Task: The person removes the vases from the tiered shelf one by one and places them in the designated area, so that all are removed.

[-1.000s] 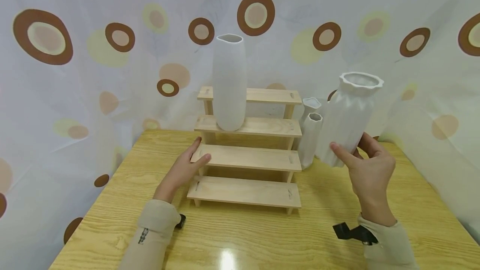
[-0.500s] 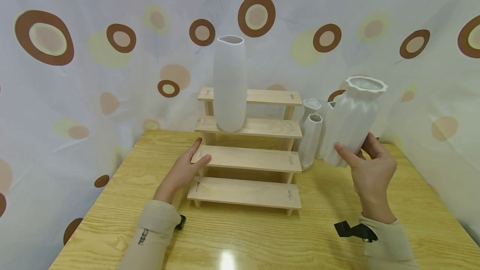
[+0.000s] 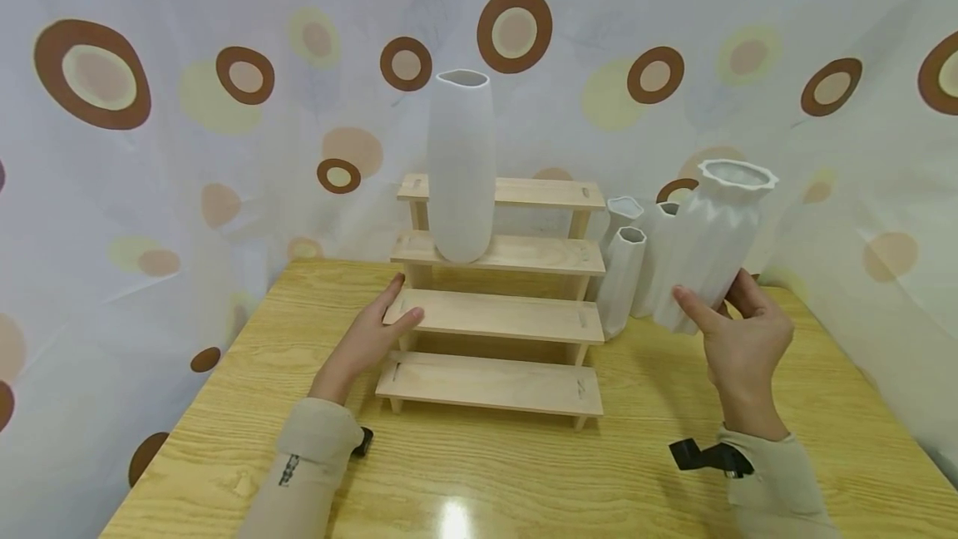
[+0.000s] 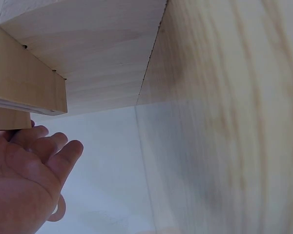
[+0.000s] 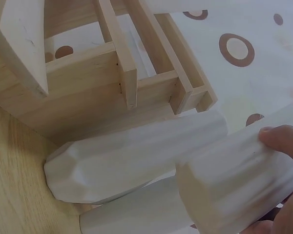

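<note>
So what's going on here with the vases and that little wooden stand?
A person's right hand grips a ribbed white vase near its base, tilted, beside three smaller white vases standing on the table right of the stepped wooden stand. The left hand rests open against the stand's left end. A tall white vase stands on the second shelf from the top.

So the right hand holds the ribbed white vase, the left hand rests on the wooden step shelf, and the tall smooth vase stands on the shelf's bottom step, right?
Not quite. The tall smooth vase stands on the second step from the top of the wooden step shelf, not the bottom one; the head view shows this. The rest holds: the right hand holds the ribbed white vase, and the left hand rests on the shelf.
</note>
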A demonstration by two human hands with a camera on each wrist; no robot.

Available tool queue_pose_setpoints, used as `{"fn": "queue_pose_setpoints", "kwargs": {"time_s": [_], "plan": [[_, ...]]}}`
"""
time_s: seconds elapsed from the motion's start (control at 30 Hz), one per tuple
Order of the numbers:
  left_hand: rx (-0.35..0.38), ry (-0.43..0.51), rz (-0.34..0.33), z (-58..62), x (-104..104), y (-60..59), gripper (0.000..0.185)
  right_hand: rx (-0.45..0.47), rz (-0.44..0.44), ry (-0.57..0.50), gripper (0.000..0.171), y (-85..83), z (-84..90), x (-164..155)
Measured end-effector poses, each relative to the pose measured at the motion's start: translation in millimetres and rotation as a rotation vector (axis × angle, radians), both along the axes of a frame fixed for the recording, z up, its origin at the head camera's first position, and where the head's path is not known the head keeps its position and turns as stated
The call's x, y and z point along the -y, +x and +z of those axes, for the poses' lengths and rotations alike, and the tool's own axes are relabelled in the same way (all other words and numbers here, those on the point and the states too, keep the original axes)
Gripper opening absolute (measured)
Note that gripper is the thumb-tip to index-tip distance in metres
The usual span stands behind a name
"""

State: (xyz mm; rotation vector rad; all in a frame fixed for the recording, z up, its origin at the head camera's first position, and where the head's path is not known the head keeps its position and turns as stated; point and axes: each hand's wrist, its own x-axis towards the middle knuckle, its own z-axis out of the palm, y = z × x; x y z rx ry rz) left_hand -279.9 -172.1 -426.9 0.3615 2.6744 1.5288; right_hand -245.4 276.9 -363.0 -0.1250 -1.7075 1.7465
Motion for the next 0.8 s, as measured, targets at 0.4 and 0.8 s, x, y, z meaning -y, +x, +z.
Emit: {"fn": "queue_pose_setpoints", "kwargs": {"time_s": [0.4,0.8], "plan": [[0.006,0.008,0.002,-2.2,1.1,-1.3,0.088,0.048,-0.052,0.043,0.068,-2.9,-13.8,-4.8],[0.008,0.005,0.002,-1.7,1.0,-0.8,0.089,0.050,-0.072,-0.004,0.063,-10.3,-28.3,-5.0]]}}
